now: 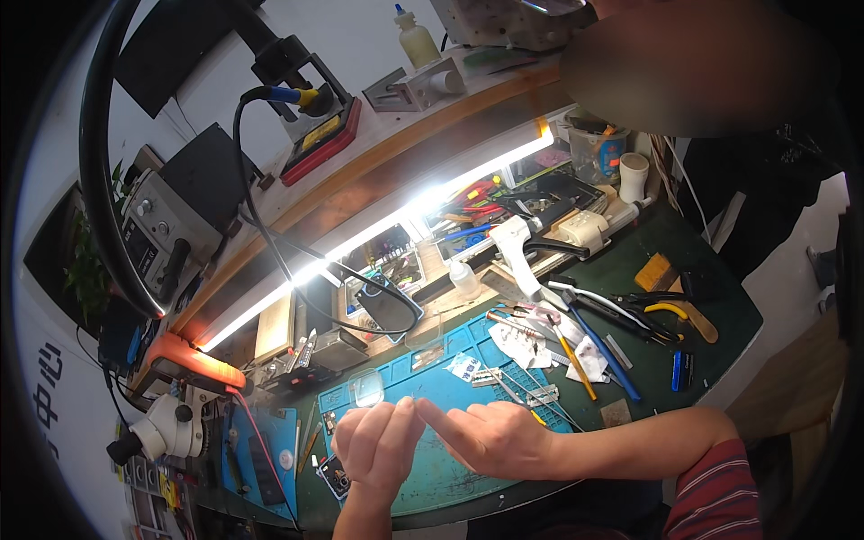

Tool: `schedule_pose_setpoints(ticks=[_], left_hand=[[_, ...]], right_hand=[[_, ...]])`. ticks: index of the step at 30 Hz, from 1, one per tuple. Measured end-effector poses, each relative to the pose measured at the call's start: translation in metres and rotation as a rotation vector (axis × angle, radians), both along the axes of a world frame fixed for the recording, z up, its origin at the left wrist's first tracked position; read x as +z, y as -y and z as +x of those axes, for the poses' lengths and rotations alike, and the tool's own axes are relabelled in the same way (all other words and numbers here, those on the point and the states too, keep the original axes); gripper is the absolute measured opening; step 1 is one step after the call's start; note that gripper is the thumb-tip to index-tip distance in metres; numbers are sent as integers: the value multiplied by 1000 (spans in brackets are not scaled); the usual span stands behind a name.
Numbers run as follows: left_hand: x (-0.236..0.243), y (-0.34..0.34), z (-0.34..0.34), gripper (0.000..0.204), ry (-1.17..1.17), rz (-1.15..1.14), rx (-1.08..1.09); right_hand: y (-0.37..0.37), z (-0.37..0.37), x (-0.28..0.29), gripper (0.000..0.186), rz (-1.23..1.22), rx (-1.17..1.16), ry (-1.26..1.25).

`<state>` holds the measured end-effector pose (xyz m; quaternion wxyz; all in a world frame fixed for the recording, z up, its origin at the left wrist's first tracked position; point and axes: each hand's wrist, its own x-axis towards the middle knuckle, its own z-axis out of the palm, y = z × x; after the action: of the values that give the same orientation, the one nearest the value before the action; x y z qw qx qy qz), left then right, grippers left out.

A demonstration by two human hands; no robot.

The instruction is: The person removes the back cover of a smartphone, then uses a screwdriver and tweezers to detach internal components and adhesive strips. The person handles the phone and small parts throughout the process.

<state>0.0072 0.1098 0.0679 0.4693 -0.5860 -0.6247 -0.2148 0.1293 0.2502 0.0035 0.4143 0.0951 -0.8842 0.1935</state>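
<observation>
Over the blue work mat [432, 490], my two hands meet at the fingertips. My left hand [373, 443] is closed, its fingers curled and pinched near the top. My right hand [504, 439] is closed as well, with its index finger stretched toward the left fingertips. Whatever lies between the fingertips is too small or hidden to make out. Just beyond my left hand sits a small clear plastic box [366, 387]. Tweezers [513, 389] and a small white packet [463, 366] lie on the mat beyond my right hand.
White tissue [520, 346], pliers [661, 324] and a yellow-handled brush [655, 270] lie to the right. An orange multimeter [193, 360] and a white microscope part [171, 430] stand left. A black cable [241, 171] hangs across the lit shelf. Another person [765, 198] stands at the far right.
</observation>
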Motion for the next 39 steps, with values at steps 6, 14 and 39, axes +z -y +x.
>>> schedule_pose_setpoints(ticks=[6, 14, 39], left_hand=[[-2, 2, -1, 24, -10, -12, -15], [-4, 4, -1, 25, -12, -14, -17], [-5, 2, 1, 23, 18, 15, -19]], right_hand=[[4, 2, 3, 78, -171, 124, -4], [5, 5, 5, 79, -237, 195, 27], [8, 6, 2, 87, -257, 213, 16]])
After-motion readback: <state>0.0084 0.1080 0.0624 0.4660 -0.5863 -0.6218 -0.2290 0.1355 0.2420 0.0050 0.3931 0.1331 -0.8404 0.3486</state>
